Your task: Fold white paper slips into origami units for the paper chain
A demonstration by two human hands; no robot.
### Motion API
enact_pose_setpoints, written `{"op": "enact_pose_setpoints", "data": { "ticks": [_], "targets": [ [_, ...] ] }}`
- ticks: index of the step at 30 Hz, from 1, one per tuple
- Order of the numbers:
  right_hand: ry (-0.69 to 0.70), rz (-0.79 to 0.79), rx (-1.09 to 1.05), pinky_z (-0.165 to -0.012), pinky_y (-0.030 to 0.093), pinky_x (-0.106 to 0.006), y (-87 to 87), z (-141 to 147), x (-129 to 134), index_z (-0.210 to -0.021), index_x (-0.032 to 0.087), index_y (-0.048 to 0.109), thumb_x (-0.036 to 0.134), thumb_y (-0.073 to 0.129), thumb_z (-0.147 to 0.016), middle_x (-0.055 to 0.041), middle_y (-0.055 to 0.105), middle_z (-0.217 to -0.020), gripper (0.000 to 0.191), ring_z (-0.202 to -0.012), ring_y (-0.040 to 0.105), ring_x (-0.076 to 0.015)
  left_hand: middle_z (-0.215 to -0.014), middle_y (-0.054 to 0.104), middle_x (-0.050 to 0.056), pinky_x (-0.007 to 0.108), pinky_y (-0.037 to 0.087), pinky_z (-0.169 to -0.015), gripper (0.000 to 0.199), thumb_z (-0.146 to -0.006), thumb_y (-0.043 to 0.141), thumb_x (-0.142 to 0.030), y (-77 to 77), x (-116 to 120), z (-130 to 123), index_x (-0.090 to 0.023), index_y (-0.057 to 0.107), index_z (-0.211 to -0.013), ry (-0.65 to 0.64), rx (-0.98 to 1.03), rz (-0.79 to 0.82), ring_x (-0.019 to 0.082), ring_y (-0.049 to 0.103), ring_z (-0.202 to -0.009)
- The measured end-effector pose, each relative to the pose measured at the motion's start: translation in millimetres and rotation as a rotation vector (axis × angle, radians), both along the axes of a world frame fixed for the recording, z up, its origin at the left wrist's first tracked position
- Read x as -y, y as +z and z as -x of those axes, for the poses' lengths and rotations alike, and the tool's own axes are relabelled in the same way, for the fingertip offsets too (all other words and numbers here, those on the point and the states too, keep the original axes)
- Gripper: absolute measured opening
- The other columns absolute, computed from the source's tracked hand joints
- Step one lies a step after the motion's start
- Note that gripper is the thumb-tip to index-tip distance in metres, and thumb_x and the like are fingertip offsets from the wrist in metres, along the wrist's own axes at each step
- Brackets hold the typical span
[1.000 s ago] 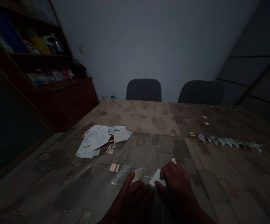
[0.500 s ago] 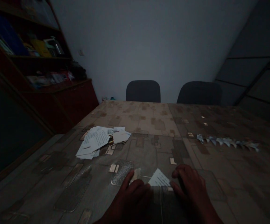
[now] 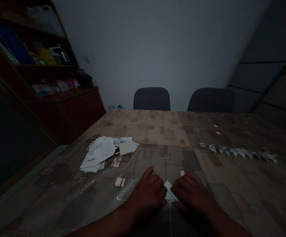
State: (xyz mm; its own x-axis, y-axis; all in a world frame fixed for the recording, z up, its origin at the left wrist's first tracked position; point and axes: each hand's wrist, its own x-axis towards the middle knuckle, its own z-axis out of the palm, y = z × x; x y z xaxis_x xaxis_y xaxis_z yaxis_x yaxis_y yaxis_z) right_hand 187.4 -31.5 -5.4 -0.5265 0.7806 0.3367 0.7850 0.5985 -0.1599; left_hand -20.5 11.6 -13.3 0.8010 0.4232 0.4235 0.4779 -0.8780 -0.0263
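At the near edge of the desk, the left hand and right hand, fingers curled, grasp one printed paper, its writing unreadable.

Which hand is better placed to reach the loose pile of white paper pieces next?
Left, likely: the left hand is nearer the pile, with only patterned tablecloth between. The right hand is farther, across the small white printed paper between both hands.

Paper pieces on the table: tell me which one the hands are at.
The small white printed piece between the left hand and right hand; the others lie in the loose pile or the folded row, away from both.
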Motion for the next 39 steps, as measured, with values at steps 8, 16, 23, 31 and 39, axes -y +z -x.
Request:
{"op": "enact_pose_setpoints", "data": {
  "ticks": [8,16,23,31,39],
  "targets": [
    [-0.040,-0.035,-0.085,-0.077,0.039,-0.039,10.5,9.2,0.0,-0.081,0.020,0.064,0.011,0.068,-0.077,-0.0009,0.066,-0.074,0.011,-0.072,0.057,-0.0192,-0.060,0.056,-0.002,0.045,0.034,-0.104,0.020,-0.085,0.056,-0.013,6.9,-0.6,1.8,-0.018,0.058,-0.065,-0.006,0.187,-0.006,0.013,0.051,-0.062],
    [-0.104,0.057,-0.347,-0.068,0.038,-0.034,10.4,12.9,3.5,-0.079,0.020,0.058,0.010,0.053,-0.082,-0.0013,0.061,-0.073,0.011,-0.071,0.055,-0.0194,-0.065,0.063,0.000,0.038,0.041,-0.093,0.011,-0.077,0.055,-0.013,15.9,6.5,0.1,-0.018,0.064,-0.072,0.045,0.431,0.444,0.014,0.059,-0.066],
    [-0.130,-0.029,-0.433,-0.072,0.035,-0.035,13.3,23.6,5.4,-0.073,0.021,0.057,0.011,0.051,-0.079,0.0005,0.058,-0.068,0.013,-0.068,0.052,-0.0175,-0.063,0.063,0.001,0.036,0.043,-0.087,0.014,-0.073,0.054,-0.013,13.0,10.7,-3.4,-0.018,0.066,-0.069,0.007,0.490,0.472,0.015,0.057,-0.062],
    [-0.241,0.018,-0.379,-0.064,0.037,-0.032,23.0,3.3,-3.6,-0.065,0.020,0.052,0.009,0.051,-0.074,0.0000,0.057,-0.064,0.014,-0.065,0.053,-0.0179,-0.059,0.061,0.001,0.026,0.041,-0.067,0.015,-0.070,0.054,-0.009,21.8,9.2,-0.4,-0.015,0.065,-0.063,0.141,0.467,0.711,0.014,0.055,-0.061],
    [-0.183,0.076,-0.405,-0.072,0.042,-0.036,28.2,-0.3,-2.5,-0.082,0.021,0.057,0.018,0.050,-0.087,-0.0029,0.063,-0.078,0.009,-0.076,0.057,-0.0207,-0.064,0.064,0.001,0.022,0.038,-0.061,0.015,-0.071,0.056,-0.013,30.8,10.2,2.3,-0.013,0.070,-0.066,0.257,0.469,0.954,0.013,0.055,-0.062]
  ]
}}
